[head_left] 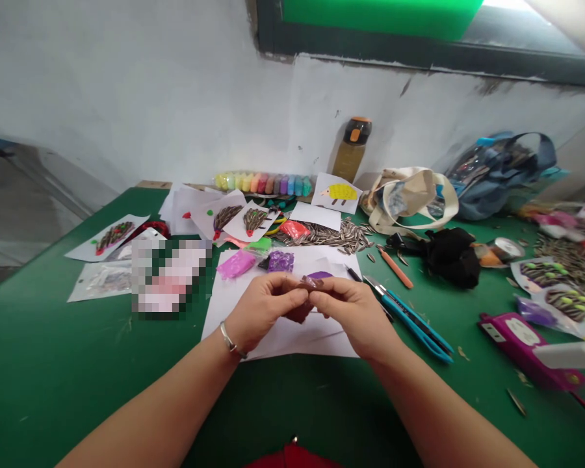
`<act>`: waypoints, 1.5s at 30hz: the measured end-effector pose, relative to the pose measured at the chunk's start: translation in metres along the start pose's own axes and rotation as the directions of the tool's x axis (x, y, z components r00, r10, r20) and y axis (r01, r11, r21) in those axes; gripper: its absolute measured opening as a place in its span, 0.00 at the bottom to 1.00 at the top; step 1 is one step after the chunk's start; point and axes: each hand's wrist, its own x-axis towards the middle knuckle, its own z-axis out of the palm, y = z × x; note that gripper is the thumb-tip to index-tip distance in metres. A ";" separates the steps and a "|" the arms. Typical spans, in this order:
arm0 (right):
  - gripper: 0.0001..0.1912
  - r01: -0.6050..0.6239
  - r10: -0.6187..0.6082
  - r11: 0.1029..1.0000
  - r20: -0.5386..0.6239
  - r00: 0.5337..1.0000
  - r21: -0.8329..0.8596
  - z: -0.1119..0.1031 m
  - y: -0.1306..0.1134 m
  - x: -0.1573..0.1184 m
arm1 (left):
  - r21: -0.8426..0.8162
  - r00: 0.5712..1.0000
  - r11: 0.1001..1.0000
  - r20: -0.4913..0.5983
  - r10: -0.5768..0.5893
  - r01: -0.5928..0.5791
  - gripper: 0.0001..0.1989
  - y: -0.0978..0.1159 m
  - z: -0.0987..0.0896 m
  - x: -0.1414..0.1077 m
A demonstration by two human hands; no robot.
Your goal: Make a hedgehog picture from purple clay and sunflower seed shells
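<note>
Both hands meet above a white sheet of paper at the middle of the table. My left hand pinches the left side of a small brown packet, thumb on top. On its right side my right hand pinches the same packet, with the two thumbs nearly touching. The packet looks like clear plastic with brown material inside. Just behind the hands lie a pink packet and a purple packet.
Scissors with blue handles and an orange pen lie to the right. Behind are a seed pile, a bottle and a row of coloured clay. A purple device sits far right.
</note>
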 end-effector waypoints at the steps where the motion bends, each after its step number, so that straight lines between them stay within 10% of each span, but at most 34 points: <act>1: 0.07 -0.008 0.008 1.000 -0.006 1.000 0.002 -0.001 -0.001 0.000 | 0.002 1.000 1.000 0.004 0.002 -0.002 0.11 0.000 0.000 0.000; 45: 0.07 -0.086 0.082 0.967 0.029 0.996 0.241 0.005 0.000 -0.001 | 0.118 0.998 0.992 -0.043 0.049 -0.044 0.11 0.005 0.005 -0.002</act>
